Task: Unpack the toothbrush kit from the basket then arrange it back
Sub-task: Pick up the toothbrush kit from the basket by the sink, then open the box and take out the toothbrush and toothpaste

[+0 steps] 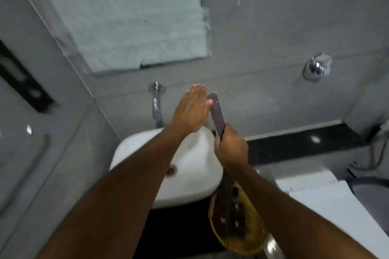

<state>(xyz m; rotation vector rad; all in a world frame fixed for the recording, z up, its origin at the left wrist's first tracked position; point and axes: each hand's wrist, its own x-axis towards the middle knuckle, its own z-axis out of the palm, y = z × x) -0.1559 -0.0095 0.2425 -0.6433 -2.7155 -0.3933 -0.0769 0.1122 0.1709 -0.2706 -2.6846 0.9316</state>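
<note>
closest to the camera, a woven basket (235, 225) sits on the dark counter (181, 229) right at the near right corner of the white sink (189, 166), with dark stuff still inside that's too blurry to name. above it the right hand (230, 148) is closed in a fist around the bottom end of a long flat dark case (216, 114), probably the toothbrush kit, held upright over the sink's far right edge. the left hand (190, 111) is flat, fingers spread straight and together, thumb tip touching the case's upper side, not gripping anything. beyond that there's the tap (156, 105) on the grey wall. my worry: only the bottom is really held, so a nudge from that flat palm could tip the case into the basin or knock it against the tap.
</note>
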